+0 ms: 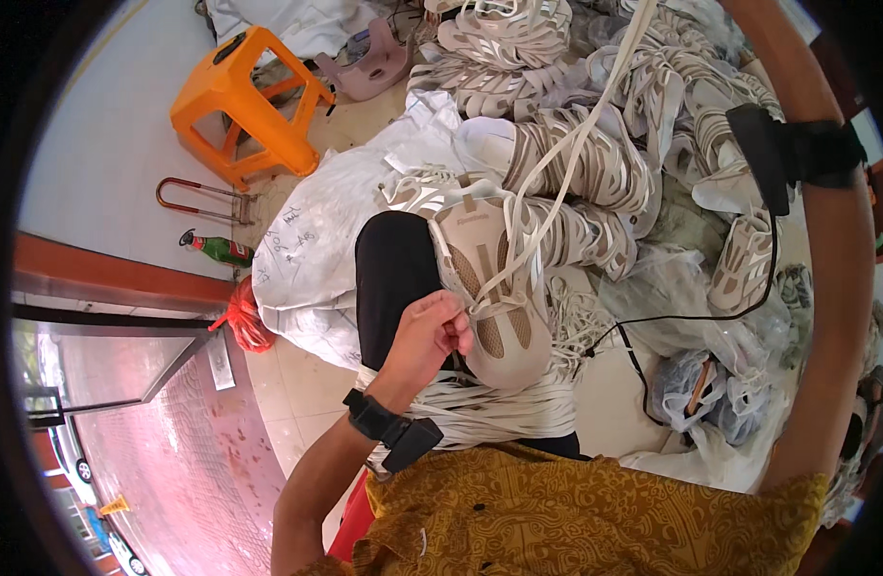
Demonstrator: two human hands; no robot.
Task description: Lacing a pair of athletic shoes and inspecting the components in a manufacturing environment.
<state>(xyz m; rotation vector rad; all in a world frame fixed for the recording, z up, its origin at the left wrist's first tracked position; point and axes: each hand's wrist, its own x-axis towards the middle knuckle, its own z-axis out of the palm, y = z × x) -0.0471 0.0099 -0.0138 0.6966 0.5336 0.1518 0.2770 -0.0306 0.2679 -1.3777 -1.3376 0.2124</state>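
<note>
A beige and white sneaker (496,288) lies across my lap, its toe toward me, against my black-clad leg (395,278). My left hand (432,331) is closed at the sneaker's left side, by the lowest eyelets. Its curled fingers hide whatever is in them. A long cream shoelace (566,144) runs from those eyelets in two strands, up and right, past the top edge of the view. My right arm (835,259) stretches up along the right side, and its hand lies outside the picture. Beneath the sneaker's toe, a bundle of flat white laces (489,413) lies over my lap.
Stacked sneakers (585,158) and clear plastic bags (691,298) fill the far and right floor. A white sack (312,250) lies left of my leg. Farther left are an orange stool (249,106), a green bottle (220,250) and a red bag (247,317). A black cable (691,317) crosses the right side.
</note>
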